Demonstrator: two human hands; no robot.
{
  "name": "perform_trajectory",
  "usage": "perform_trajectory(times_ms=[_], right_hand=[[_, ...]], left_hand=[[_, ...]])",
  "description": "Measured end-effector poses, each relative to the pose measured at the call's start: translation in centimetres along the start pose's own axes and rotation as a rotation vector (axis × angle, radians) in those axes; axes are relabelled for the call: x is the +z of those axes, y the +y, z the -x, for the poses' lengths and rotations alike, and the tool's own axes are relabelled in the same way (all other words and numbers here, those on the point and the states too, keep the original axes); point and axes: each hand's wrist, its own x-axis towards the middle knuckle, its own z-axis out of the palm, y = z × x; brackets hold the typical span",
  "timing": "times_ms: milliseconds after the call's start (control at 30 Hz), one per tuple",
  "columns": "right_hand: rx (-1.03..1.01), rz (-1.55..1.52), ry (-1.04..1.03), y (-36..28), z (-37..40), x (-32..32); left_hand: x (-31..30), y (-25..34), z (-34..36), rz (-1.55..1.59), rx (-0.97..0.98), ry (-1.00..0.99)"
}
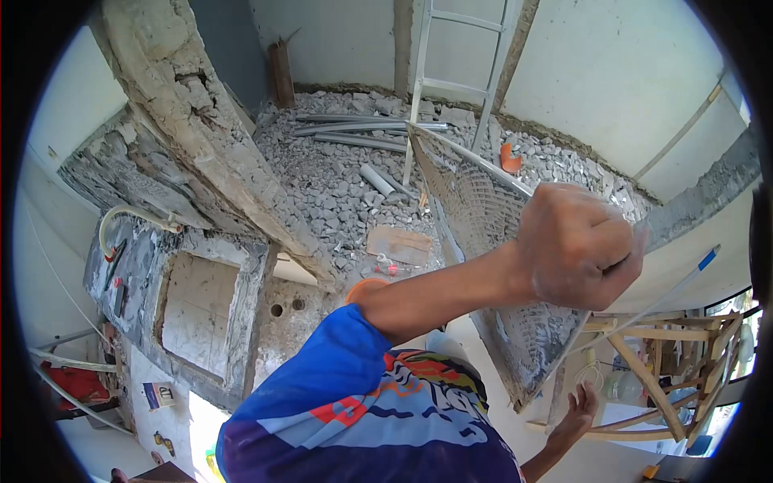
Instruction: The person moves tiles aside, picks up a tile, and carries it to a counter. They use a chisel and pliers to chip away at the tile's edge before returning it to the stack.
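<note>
My left hand (578,248) is closed in a fist at the upper right edge of a large slab (475,201), which looks like a tile with grey mortar combed in ridges across its face. The fingertips are hidden behind the fist. The slab stands tilted, its lower corner near the light floor. Below it on the right, my right hand (576,412) has its fingers apart and slightly curled, holding nothing visible. It is close to the slab's lower corner, apart from it.
Grey rubble (322,197) covers the ground ahead, with metal channels (362,129) and a ladder (459,84) there. A rough concrete counter (205,314) with a rectangular opening stands left. Wooden framing (652,378) and a blue-tipped rod (660,294) are at right. An orange bucket (366,291) shows behind my arm.
</note>
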Motion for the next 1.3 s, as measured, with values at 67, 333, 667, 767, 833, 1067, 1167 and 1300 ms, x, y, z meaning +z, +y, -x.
perform_trajectory(times_ms=[67, 333, 667, 767, 833, 1067, 1167, 1300], right_hand=[[-0.118, 0.042, -0.332, -5.3, -8.2, 8.6], [-0.189, 0.285, -0.555, -8.3, -26.5, 31.4], [-0.432, 0.399, -0.81, -5.7, -40.0, 60.7], [-0.523, 0.409, -0.977, -7.6, -43.3, 71.0], [-0.629, 0.378, -1.053, -9.0, -45.7, 75.7], [-0.813, 0.112, -1.201, -17.3, -49.7, 92.5], [-0.911, 0.048, -1.213, -17.6, -50.1, 99.9], [-1.03, 0.051, -1.369, -19.6, -50.1, 110.9]], left_hand=[[1.1, -5.6, -1.0, -0.047, 0.026, -0.035], [-3.7, -26.8, -5.3, -0.254, 0.027, 0.078], [-21.1, -53.1, -4.0, -0.528, -0.106, 0.18], [-28.2, -57.6, -6.8, -0.715, -0.104, 0.164], [-31.4, -60.1, -8.6, -0.801, -0.082, 0.199], [-42.0, -64.2, -18.0, -0.983, 0.174, 0.24], [-47.0, -65.4, -20.0, -1.12, 0.183, 0.187], [-55.2, -69.4, -20.5, -1.246, 0.096, 0.277]])
